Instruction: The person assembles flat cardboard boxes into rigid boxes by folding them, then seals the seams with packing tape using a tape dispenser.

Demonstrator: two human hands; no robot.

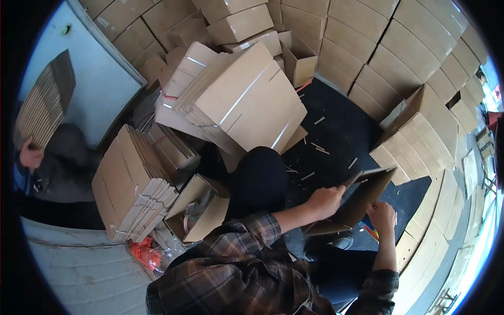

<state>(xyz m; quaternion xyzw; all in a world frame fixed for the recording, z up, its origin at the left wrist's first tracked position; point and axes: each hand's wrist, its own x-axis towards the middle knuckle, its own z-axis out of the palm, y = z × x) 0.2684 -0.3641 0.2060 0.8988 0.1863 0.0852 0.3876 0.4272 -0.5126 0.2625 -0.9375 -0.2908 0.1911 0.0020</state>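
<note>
An open cardboard box (362,205) is tilted over my lap, and both hands grip it. My left hand (324,203) closes on its near left edge, thumb pointing along the wall. On the right side, my right hand (381,215) is closed around the box's lower edge, its fingers partly hidden by the board. Just below that hand, something red, yellow and blue (371,231) shows near the floor; I cannot make out what it is.
Strapped flat cartons (252,100) stand ahead, another tied bundle (131,184) to the left. Beside it an open box (202,210) holds tape-like items. Cardboard scraps (319,148) litter the dark floor mat (336,121). Another person's hand (31,155) holds folded cardboard (47,100). Stacked boxes (346,47) line the back.
</note>
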